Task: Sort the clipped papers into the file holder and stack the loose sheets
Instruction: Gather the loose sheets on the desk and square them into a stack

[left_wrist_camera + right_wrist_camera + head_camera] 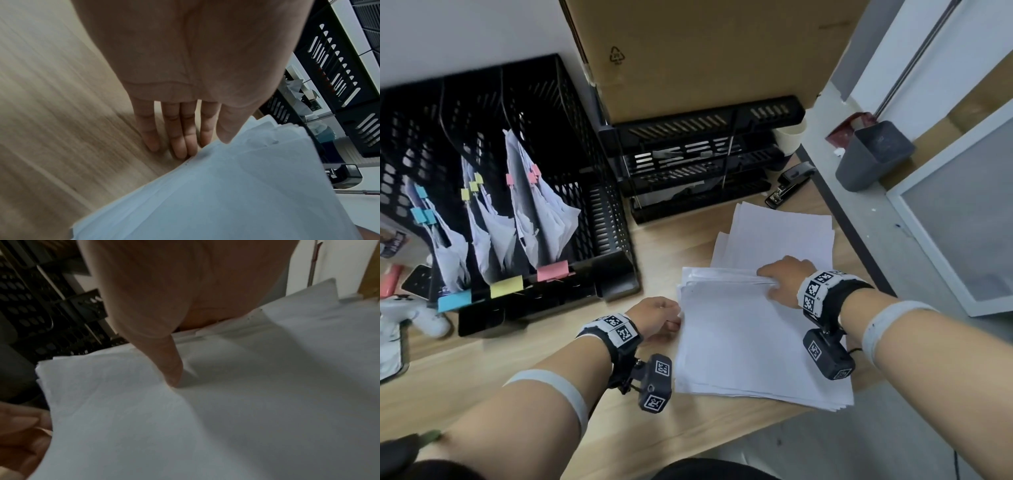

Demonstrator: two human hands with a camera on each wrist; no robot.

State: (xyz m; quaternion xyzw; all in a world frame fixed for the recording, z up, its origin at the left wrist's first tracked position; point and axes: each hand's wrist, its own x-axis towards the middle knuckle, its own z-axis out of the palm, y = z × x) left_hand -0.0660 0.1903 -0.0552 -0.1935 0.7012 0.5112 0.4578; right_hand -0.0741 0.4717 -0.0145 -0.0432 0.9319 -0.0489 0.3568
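The stack of loose sheets (756,342) lies flat on the desk (517,387) in front of me, its long axis running from about 6 o'clock up toward 12, tipped slightly to 11. A second, looser spread of sheets (780,233) fans out beyond it at 1 o'clock. The paper is thin, white and plain, edges ragged where the sheets don't line up. My left hand (657,317) sits at the stack's 9 o'clock edge, fingers (180,138) straight and flat on the desk, tips against the paper's side. My right hand (786,281) is at the far edge, thumb (172,366) pressing on the top sheet, other fingers tucked under a lifted layer, pinching it. The desk is pale wood grain. At 10 o'clock stands the black mesh file holder (571,144), with clipped papers (541,212) in its slots, blue, yellow and pink clips. A black stapler (789,183) lies at 1 o'clock.
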